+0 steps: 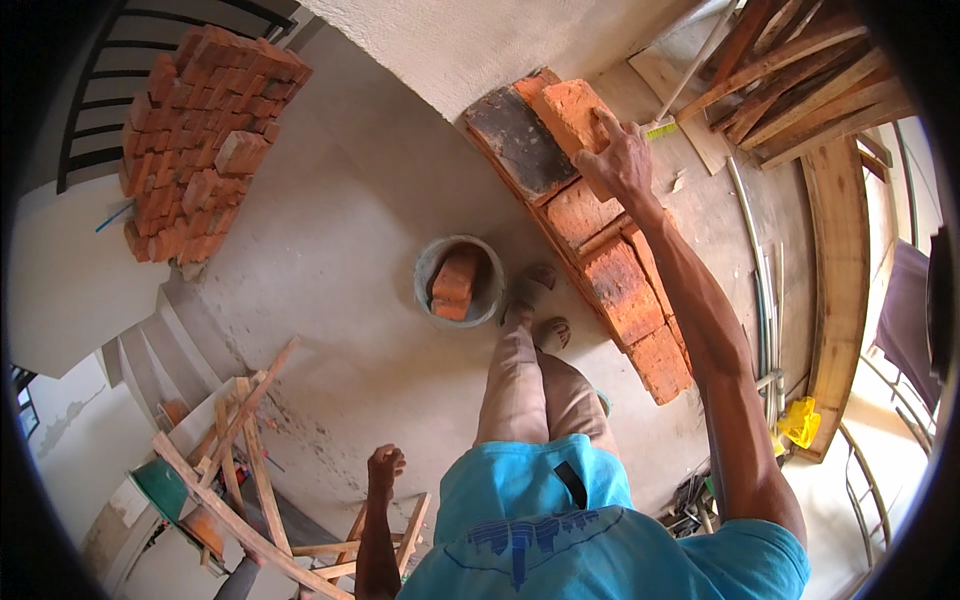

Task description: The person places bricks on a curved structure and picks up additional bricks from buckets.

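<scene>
Head view shows me the right hand (622, 160) grasping one orange brick (573, 112) on the brick stack (622, 290); the left hand (385, 467) is curled, nothing visible in it, how tightly I cannot tell. I judge the brick heavy, stiff, rough and chippable, best held across its sides. Between the hands I count one bucket (421, 283) with apparently two bricks (455, 283); the stack's overlap too much to count.

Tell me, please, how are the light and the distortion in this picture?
In the head view: corners black, the wide plank at right bowed; pale surface below the yellow bag bright, nearly washed out; the bucket partly shadowed inside; right hand fairly sharp.
</scene>
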Demonstrator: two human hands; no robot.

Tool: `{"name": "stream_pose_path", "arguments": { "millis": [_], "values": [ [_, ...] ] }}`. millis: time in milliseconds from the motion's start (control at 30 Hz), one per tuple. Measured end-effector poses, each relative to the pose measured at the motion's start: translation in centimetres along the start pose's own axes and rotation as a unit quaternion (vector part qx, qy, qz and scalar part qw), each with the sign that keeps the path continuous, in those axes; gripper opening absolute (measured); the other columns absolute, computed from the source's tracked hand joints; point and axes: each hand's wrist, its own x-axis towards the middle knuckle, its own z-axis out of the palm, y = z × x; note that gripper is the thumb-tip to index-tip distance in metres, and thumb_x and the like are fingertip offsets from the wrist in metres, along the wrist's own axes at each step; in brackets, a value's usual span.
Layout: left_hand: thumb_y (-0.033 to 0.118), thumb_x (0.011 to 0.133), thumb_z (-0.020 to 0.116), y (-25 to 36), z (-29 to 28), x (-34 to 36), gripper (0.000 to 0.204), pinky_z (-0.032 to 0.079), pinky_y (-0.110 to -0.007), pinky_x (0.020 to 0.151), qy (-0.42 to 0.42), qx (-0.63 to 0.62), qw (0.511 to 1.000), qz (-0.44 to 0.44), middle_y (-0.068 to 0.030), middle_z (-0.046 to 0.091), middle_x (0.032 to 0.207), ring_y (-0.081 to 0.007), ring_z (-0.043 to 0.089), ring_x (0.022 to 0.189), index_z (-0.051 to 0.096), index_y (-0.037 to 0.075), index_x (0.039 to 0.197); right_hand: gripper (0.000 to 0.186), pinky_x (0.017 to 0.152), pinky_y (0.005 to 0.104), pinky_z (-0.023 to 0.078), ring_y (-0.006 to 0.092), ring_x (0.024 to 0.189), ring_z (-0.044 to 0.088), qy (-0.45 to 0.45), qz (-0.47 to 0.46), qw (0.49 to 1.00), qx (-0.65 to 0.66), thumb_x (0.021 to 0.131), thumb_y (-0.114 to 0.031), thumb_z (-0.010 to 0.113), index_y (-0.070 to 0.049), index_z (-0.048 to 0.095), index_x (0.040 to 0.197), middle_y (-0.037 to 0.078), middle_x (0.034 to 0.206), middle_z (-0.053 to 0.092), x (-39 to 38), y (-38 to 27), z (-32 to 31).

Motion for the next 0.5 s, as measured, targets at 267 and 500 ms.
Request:
{"name": "stream_pose_path", "arguments": {
  "millis": [267,500],
  "values": [
    [0.032,0.094,0.070,-1.1,2.0,-2.3,0.051,0.057,-0.042,0.083,-0.046,-0.021,0.998,-0.036,-0.0158,0.071,0.108,-0.0258,0.072,0.093,0.058,0.002,0.133,0.079,0.098,0.0499,0.044,0.0416,0.114,0.055,0.056,-0.053,0.995,-0.070,0.067,-0.043,0.075,-0.017,0.059,0.140,0.022,0.116,0.061,3.5,-0.5,2.2],
    [0.036,0.096,0.066,2.8,2.7,0.0,0.052,0.056,-0.044,0.088,-0.069,0.002,0.998,0.013,-0.0191,0.070,0.113,-0.0294,0.071,0.101,0.056,0.002,0.135,0.070,0.100,0.0481,0.045,0.0428,0.119,0.055,0.023,-0.188,0.982,0.020,0.081,-0.031,0.069,-0.010,0.050,0.145,0.023,0.126,0.060,5.4,4.2,3.2]
  ]
}}
